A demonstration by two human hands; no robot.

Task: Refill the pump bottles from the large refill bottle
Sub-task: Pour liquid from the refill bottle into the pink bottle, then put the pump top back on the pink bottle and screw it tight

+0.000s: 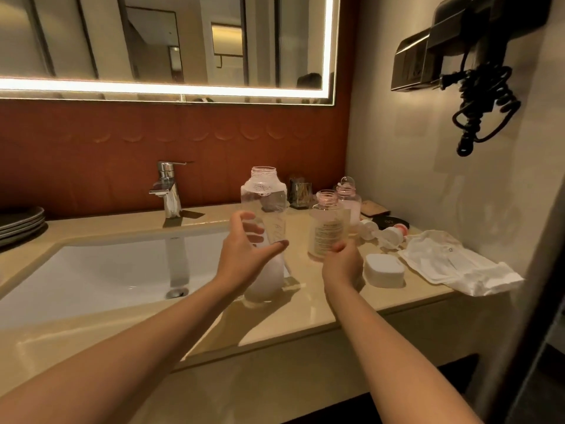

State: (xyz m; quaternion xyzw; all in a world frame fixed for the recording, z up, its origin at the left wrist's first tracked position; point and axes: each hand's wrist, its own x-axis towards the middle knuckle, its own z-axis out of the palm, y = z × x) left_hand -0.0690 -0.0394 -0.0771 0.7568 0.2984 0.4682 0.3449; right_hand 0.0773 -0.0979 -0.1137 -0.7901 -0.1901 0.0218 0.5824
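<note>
The large clear refill bottle stands uncapped on the counter by the sink, with white liquid in its lower part. My left hand is spread around its middle, thumb in front and fingers at the left side, not closed on it. My right hand grips the base of a small pump bottle, which has an open pink neck and a printed label and stands upright just right of the refill bottle. A second open pump bottle with pinkish liquid stands behind it. Two removed pump heads lie on the counter to the right.
The white sink basin and chrome faucet are on the left, with stacked plates at the far left. A white soap box, a white cloth, and a small holder sit on the counter. A hair dryer hangs on the right wall.
</note>
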